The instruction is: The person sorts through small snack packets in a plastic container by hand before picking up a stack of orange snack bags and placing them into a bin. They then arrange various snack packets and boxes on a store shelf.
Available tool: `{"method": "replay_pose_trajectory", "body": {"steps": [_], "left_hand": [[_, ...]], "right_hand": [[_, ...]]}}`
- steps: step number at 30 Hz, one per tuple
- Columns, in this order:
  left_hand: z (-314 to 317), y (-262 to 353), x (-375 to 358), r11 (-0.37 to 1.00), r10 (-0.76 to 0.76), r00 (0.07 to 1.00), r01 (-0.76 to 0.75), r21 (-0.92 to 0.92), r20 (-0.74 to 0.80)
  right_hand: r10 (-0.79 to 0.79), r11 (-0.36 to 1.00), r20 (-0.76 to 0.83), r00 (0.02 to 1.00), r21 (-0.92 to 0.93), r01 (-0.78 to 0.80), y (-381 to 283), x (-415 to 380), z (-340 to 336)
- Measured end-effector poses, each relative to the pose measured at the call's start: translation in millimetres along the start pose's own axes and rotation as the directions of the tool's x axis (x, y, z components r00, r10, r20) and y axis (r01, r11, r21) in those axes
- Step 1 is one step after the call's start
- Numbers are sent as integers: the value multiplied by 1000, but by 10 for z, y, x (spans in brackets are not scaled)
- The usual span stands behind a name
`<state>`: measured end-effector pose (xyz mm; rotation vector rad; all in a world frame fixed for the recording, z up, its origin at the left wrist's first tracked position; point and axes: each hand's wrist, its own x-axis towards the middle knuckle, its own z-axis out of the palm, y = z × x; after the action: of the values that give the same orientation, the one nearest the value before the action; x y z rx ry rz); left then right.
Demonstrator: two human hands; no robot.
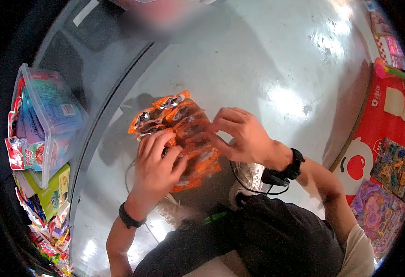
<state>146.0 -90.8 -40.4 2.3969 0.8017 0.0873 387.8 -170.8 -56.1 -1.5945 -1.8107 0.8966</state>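
A bundle of shiny orange snack packets (191,122), with dark printing and dark, see-through parts, is in front of me above my knees. On its lower left side, my left hand (158,159) grips it with curled fingers, the thumb a little apart. My right hand (241,131) has thumb and fingers bent in a pinch at the bundle's right edge; its fingertips are slightly blurred. Part of the packets is hidden behind my left fingers.
To the left, a clear plastic tub (50,120) holds colourful packets, with more bagged goods (50,226) below it. At right stand a red display panel (392,124) and bagged trinkets (380,212). Grey floor (230,60) lies ahead; my shoe (248,177) shows beneath.
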Motion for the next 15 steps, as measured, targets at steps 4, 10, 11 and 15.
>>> {"method": "replay_pose_trajectory", "body": {"steps": [4, 10, 11, 15], "left_hand": [[-12, 6, -8, 998, 56, 998, -56, -2, 37], [40, -70, -35, 993, 106, 991, -110, 47, 82], [43, -72, -35, 991, 118, 990, -122, 54, 74], [70, -97, -51, 996, 87, 995, -88, 8, 46]], "right_hand": [[-73, 997, 43, 996, -2, 73, 17, -118, 87], [-120, 980, 292, 949, -116, 160, -31, -119, 48], [-134, 974, 307, 942, -134, 182, -24, -117, -18], [-91, 960, 344, 934, -220, 174, 30, -153, -12]]}}
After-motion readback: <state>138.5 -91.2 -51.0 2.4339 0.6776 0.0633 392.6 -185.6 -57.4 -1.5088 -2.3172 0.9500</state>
